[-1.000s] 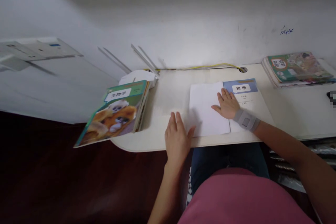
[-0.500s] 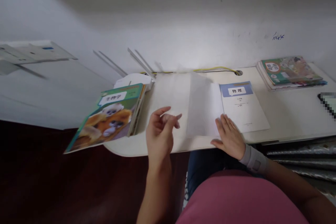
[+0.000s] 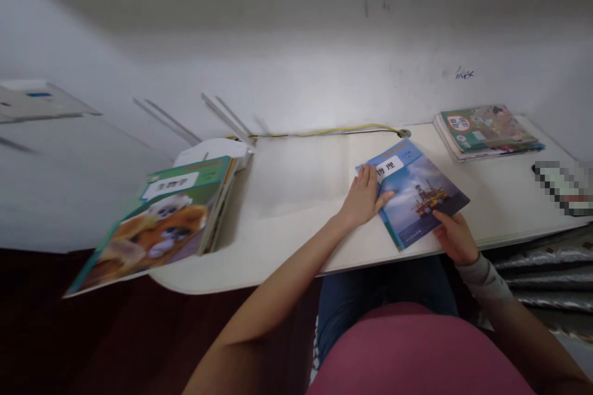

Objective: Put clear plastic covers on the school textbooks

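Note:
A blue textbook (image 3: 407, 188), with an oil rig on its cover, sits at a slant near the desk's front edge with the cover shut. My left hand (image 3: 364, 197) lies across its spine side, fingers stretched out and thumb on the cover. At the lower right corner my right hand (image 3: 456, 237) grips the book, thumb on top and fingers underneath. A pale, see-through sheet (image 3: 301, 179) is spread flat on the desk to the left of the book.
On the left, a stack of textbooks (image 3: 162, 222) overhangs the desk edge, with a white router (image 3: 213, 149) behind it. Another book pile (image 3: 486, 129) stands at the back right near a blurred-out phone-like object (image 3: 563, 188). A yellow cable (image 3: 343, 129) runs along the wall.
The textbook, open at its title page before, is now closed and turned at a slant. My left hand has come over onto its spine; my right hand has moved to its lower right corner.

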`<state>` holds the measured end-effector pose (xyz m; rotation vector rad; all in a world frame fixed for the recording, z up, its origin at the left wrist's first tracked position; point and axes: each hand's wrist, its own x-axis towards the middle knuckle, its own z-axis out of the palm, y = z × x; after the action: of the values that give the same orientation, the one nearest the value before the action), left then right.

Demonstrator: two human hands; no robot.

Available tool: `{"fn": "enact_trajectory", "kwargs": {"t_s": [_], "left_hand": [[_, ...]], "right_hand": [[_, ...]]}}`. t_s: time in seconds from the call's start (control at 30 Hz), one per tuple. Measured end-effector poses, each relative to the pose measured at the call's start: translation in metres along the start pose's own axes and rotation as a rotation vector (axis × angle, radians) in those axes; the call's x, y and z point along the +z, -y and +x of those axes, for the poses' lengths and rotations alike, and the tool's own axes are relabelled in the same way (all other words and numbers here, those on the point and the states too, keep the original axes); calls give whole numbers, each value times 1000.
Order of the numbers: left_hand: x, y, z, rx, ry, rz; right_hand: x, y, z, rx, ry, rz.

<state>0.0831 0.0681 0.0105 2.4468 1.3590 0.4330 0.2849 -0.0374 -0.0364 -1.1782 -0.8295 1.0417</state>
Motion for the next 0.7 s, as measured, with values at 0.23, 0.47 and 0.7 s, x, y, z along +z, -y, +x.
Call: {"fn": "enact_trajectory", "kwargs": {"t_s": [0.23, 0.47, 0.7], "left_hand": [[24, 2, 48, 6, 169, 315], [-8, 12, 76, -215, 159, 250], [-21, 40, 82, -320, 217, 127]], "right_hand": [[-50, 14, 21, -153, -208, -329], [-77, 22, 43, -309, -71, -1320], [-67, 28, 103, -322, -42, -1517]]}}
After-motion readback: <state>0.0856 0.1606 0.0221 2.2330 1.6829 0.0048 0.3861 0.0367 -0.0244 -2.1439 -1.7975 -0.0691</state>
